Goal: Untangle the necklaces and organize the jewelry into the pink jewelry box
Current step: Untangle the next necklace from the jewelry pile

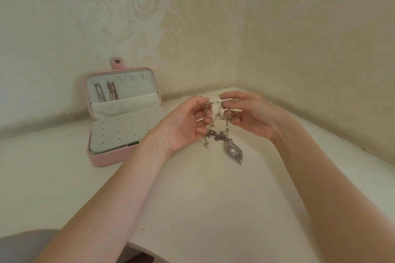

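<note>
A tangle of silver necklaces (218, 132) hangs between my two hands above the white table (192, 198). My left hand (186, 123) pinches a chain at the top left of the tangle. My right hand (248, 113) pinches the chain at the top right. A large silver feather pendant (233, 151) dangles below, its tip close to the table. The pink jewelry box (100, 158) stands open at the left. Two necklaces (106, 92) hang inside its upright lid. Its base shows a white insert with small holes (126, 128).
The table sits in a corner between two walls with pale patterned wallpaper (299, 49). The table's front edge runs near the bottom of the view, with a dark gap below it.
</note>
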`<state>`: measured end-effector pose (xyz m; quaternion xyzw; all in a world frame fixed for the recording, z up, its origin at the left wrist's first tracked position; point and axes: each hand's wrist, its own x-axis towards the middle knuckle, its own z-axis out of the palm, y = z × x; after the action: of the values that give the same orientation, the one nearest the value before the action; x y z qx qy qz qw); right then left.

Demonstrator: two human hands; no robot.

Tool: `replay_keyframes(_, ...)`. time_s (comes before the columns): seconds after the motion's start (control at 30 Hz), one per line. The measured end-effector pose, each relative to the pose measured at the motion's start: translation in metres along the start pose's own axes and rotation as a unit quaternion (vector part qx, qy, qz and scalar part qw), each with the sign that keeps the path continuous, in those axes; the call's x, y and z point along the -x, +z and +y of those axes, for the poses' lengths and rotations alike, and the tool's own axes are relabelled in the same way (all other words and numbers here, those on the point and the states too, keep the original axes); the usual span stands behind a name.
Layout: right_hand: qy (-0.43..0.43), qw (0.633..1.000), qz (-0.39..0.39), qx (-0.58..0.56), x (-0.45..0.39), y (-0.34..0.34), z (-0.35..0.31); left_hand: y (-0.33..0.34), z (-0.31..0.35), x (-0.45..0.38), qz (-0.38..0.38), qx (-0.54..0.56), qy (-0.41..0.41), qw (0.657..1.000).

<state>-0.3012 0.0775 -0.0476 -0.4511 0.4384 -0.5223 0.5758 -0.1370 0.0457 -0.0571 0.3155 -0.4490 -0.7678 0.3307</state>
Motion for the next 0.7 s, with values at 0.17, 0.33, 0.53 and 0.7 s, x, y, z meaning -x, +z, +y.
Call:
replay_keyframes(0.17,-0.013,0.999,0.032,-0.040,-0.0006,-0.0021,-0.0005,0.0053,-0.0017,0.0023,-0.013,-0.047,-0.035,0.998)
replay_keyframes(0.33,-0.061,0.996,0.062,0.008,-0.0013,-0.0013,-0.0012,0.0050,0.0011,0.0038,-0.017,-0.019,-0.059,0.998)
replay_keyframes(0.53,-0.137,0.961,0.081,0.225,-0.0014,-0.0010,0.0057,0.0040,0.0001,0.0066,-0.060,-0.071,-0.058,0.994)
replay_keyframes(0.7,-0.146,0.937,0.088,0.304,-0.0011,-0.0006,0.0061,0.0021,-0.0017,0.0025,0.010,-0.122,-0.010,0.992)
